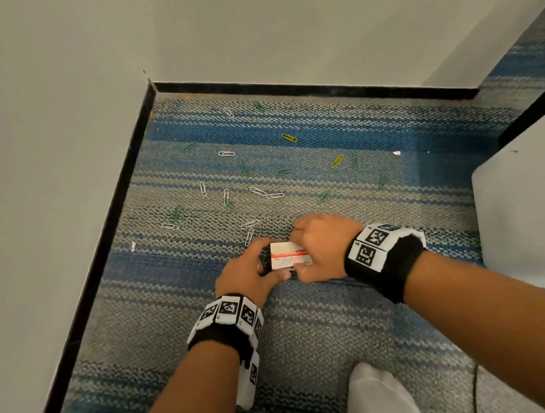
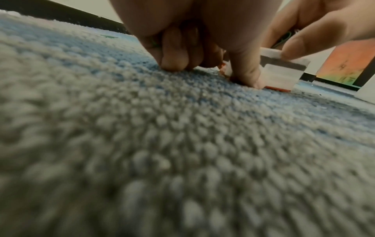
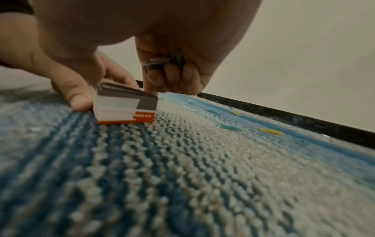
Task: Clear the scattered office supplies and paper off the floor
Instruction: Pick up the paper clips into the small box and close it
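Observation:
A small white and red paper clip box (image 1: 289,255) (image 2: 282,72) (image 3: 125,107) lies on the striped carpet (image 1: 308,328). My left hand (image 1: 248,269) grips its left end, thumb (image 2: 246,72) down against the box. My right hand (image 1: 320,241) touches its right end, and its curled fingers hold a few paper clips (image 3: 157,62) in the palm. Several white, green and yellow paper clips (image 1: 226,153) (image 3: 271,131) lie scattered on the carpet beyond the hands. Two small white paper scraps (image 1: 396,153) lie there too, one far right and one (image 1: 133,246) near the left wall.
Walls with a black baseboard (image 1: 287,88) close the corner at the back and left. A white cabinet (image 1: 528,203) stands at the right. My socked foot (image 1: 380,394) and a thin black cable (image 1: 475,386) are at the bottom.

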`<state>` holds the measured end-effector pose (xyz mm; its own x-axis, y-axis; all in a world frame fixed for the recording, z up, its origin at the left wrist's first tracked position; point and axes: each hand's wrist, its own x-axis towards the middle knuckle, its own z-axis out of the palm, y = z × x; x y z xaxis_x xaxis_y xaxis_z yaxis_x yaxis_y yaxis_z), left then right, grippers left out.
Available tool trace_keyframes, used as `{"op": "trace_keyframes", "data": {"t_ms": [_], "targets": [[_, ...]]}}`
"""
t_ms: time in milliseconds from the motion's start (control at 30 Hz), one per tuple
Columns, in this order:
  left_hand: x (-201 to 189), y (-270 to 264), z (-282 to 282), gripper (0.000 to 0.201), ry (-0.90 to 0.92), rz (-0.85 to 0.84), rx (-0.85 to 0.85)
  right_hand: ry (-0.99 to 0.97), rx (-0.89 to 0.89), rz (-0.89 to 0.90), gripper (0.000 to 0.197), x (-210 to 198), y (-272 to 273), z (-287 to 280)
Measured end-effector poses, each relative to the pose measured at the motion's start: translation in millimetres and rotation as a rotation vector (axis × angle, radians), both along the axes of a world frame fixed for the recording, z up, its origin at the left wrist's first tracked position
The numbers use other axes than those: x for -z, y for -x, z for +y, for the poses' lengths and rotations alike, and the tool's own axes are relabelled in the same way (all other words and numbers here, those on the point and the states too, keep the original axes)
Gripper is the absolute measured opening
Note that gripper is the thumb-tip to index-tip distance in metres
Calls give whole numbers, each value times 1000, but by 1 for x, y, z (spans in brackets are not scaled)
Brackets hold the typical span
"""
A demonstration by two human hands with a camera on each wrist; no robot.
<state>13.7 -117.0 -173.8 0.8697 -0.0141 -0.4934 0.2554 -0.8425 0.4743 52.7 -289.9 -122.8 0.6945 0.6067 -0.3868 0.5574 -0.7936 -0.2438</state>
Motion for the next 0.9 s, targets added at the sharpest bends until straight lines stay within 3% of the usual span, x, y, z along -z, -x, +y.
{"op": "trace_keyframes", "data": {"t_ms": [133, 233, 367, 500, 600, 733, 800, 900], "targets": [[5, -3, 2, 63, 35, 28, 4, -13, -43, -96, 65, -6, -13, 4], [5, -4, 2, 67, 12, 53, 7, -74, 110, -79, 59, -4, -32, 2], [-1, -6, 0, 71, -15, 75, -15, -135, 300, -52, 36, 8, -38, -3], [-5, -4, -3, 69, 21, 83, -22, -407, 592, -74, 18, 24, -22, -4], [-7, -2, -3, 73, 53, 72, -47, -627, 789, -155, 18, 23, -8, -4], [-5, 1, -4, 79, 147, 70, -92, -665, 790, -121, 18, 16, 10, 5], [-5, 2, -7, 73, 199, 63, -127, -642, 748, -93, 17, 18, 11, 7], [-12, 5, -13, 59, 122, 25, -92, -604, 750, -71, 18, 21, 7, 1]]}}
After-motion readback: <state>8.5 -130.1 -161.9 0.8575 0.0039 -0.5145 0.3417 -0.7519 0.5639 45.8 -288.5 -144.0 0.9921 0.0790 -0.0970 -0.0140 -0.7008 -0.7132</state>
